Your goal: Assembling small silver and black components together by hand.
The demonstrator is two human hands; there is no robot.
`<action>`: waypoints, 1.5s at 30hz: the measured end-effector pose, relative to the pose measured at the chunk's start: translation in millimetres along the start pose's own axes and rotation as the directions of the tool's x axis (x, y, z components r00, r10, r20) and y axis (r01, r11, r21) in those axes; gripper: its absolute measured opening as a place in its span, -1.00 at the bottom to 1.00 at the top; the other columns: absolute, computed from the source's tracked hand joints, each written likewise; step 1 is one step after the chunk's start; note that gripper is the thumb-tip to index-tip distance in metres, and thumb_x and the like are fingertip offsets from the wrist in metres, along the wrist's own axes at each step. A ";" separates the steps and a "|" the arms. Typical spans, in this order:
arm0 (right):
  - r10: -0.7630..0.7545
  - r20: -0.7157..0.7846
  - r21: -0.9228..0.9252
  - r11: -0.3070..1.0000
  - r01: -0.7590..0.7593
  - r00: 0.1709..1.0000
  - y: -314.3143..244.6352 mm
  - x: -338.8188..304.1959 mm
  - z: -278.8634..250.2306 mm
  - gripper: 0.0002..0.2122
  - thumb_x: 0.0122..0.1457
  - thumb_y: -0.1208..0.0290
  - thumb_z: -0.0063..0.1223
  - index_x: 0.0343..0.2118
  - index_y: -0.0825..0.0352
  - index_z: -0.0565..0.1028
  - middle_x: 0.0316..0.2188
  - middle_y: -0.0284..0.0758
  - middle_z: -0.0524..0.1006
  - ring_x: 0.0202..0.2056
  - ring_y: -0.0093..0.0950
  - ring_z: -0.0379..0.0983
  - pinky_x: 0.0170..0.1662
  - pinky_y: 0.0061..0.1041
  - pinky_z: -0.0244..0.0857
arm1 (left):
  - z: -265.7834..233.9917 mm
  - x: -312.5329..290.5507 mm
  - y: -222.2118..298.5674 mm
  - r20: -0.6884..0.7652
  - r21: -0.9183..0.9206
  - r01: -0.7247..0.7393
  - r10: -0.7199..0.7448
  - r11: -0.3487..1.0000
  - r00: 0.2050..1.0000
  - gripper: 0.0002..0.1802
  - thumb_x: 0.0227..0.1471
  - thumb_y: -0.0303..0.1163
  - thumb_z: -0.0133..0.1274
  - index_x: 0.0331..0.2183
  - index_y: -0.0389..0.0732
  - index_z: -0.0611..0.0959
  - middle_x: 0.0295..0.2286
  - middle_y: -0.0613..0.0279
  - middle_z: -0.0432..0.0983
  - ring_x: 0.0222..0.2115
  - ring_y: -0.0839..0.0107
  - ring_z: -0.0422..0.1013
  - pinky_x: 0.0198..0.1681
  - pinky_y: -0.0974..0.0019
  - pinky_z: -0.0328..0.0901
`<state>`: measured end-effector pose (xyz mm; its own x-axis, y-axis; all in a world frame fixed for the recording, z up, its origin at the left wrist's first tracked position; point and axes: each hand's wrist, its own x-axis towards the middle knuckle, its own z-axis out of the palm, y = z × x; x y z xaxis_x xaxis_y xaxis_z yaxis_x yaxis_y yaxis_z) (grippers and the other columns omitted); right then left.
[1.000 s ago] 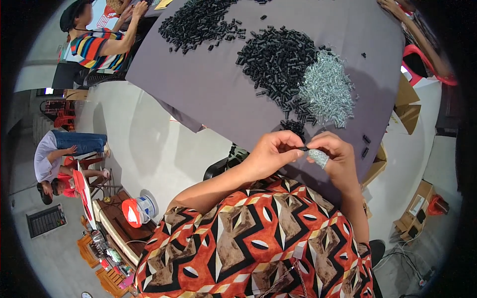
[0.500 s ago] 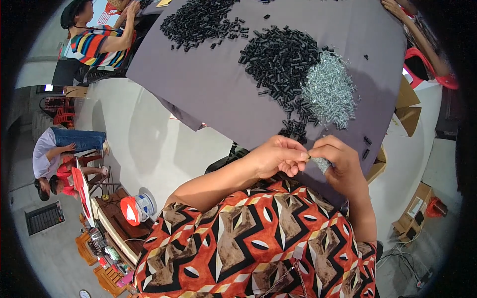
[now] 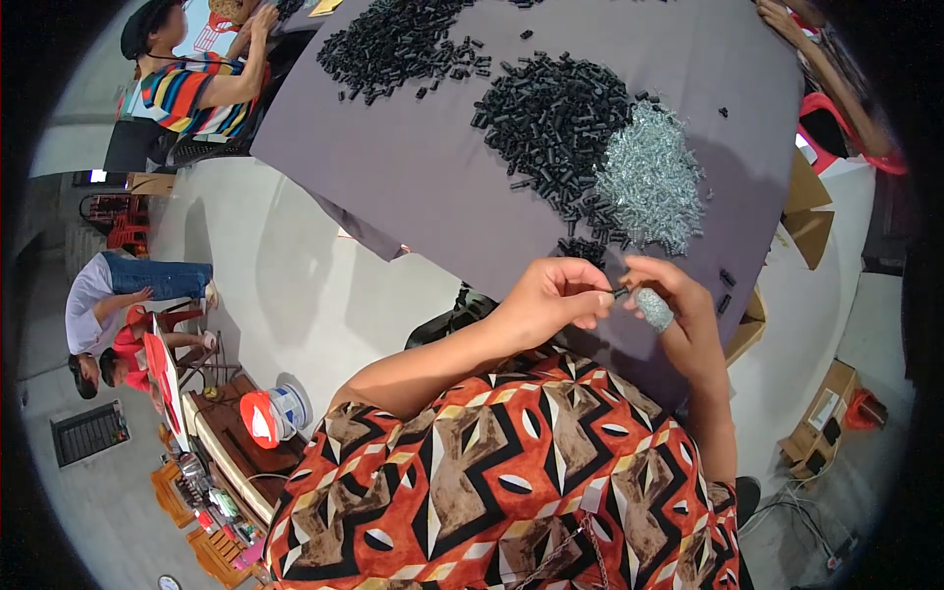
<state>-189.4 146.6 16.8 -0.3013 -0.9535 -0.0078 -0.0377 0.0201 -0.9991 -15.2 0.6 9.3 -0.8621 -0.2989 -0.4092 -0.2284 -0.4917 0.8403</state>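
Forearms (image 3: 421, 362) extend from a shirt (image 3: 511, 482) patterned in red, brown, black and cream, and the hands stand close together near the bottom end of the bench (image 3: 413, 177). The left hand (image 3: 551, 300) has its fingers bent, the grip pinching a small black piece (image 3: 620, 292) between thumb and forefinger, with one end poking out toward the other hand. The right hand (image 3: 691, 320) is just beside it, forefinger arched and thumb held apart, so its grip is spread; a rough silvery lump (image 3: 654, 310) sits along the thumb, and whether that is a wrapping or a clutch of bits cannot be told. The bench, grey-mauve on top, carries a large black heap (image 3: 551, 118) with a silvery heap (image 3: 651, 177) lying against its right side, a small black cluster (image 3: 582, 249) just beyond the hands, and another black heap farther to the upper left. A person in a striped top (image 3: 202, 93) is by the upper left side, and a cardboard box (image 3: 806, 211) shows beside the right edge. Leftward, past the pale floor (image 3: 324, 285), there is a white and red bucket (image 3: 277, 415) near brown wooden furniture
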 end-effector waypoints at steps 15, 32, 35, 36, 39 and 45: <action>-0.001 0.206 -0.506 0.856 0.108 0.979 -9.6 8.0 7.0 -0.78 0.03 0.57 0.05 -0.22 0.36 0.46 -0.35 -0.07 0.49 -0.26 0.03 0.46 -0.22 -0.13 0.32 | -2.1 -4.4 3.6 0.098 0.642 -0.353 0.384 0.681 0.918 -0.85 0.16 -0.49 0.14 -0.20 -0.29 0.62 -0.39 0.23 0.53 -0.40 0.48 0.45 -0.32 0.37 0.34; -0.083 0.310 -0.524 0.816 0.243 0.947 -22.9 4.4 3.9 -0.61 -0.16 0.76 -0.06 -0.17 0.37 0.46 -0.35 -0.08 0.43 -0.26 0.03 0.40 -0.25 -0.10 0.30 | -14.3 7.8 -6.3 0.322 -0.320 0.355 -0.251 0.879 0.913 -0.81 0.22 -0.37 0.12 -0.25 -0.31 0.66 -0.44 0.09 0.65 -0.53 0.44 0.57 -0.46 0.45 0.46; -0.123 0.228 -0.625 0.742 0.242 0.966 -25.2 1.1 9.3 -0.63 -0.15 0.76 -0.05 -0.19 0.37 0.46 -0.36 -0.09 0.42 -0.28 0.02 0.41 -0.27 -0.12 0.31 | -8.5 9.2 -6.0 0.161 -0.194 0.178 -0.147 0.965 0.976 -0.82 0.21 -0.35 0.15 -0.24 -0.27 0.67 -0.43 0.14 0.66 -0.53 0.49 0.56 -0.43 0.49 0.44; -0.149 0.188 -0.640 0.732 0.236 0.971 -22.3 1.2 11.5 -0.62 -0.14 0.75 -0.04 -0.17 0.37 0.46 -0.36 -0.09 0.42 -0.28 0.01 0.42 -0.27 -0.14 0.32 | -6.6 8.3 -5.2 0.152 -0.196 0.171 -0.143 0.966 0.978 -0.82 0.21 -0.35 0.15 -0.24 -0.27 0.67 -0.43 0.14 0.66 -0.53 0.49 0.56 -0.43 0.49 0.44; -0.183 0.131 -0.638 0.736 0.225 0.974 -21.1 3.3 16.2 -0.59 -0.12 0.74 -0.01 -0.12 0.37 0.47 -0.34 -0.09 0.44 -0.29 -0.01 0.44 -0.27 -0.16 0.34 | -0.2 7.1 -2.7 0.079 -0.197 0.087 -0.073 0.977 0.994 -0.81 0.21 -0.34 0.15 -0.23 -0.26 0.67 -0.42 0.16 0.66 -0.50 0.51 0.56 -0.39 0.50 0.43; -0.236 0.068 -0.577 0.783 0.231 0.969 -15.5 0.9 18.0 -0.49 -0.08 0.71 0.06 0.04 0.40 0.43 -0.24 -0.07 0.50 -0.26 -0.04 0.48 -0.23 -0.25 0.39 | 10.1 12.2 -7.6 0.047 -0.163 0.025 -0.018 0.986 0.999 -0.82 0.21 -0.35 0.14 -0.21 -0.24 0.69 -0.41 0.26 0.65 -0.46 0.58 0.53 -0.38 0.50 0.40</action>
<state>-172.0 140.0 31.6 -0.2181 -0.9496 0.2253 -0.6490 -0.0313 -0.7601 -28.5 8.9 1.6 -0.8780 -0.2517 -0.4072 -0.1731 -0.6262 0.7602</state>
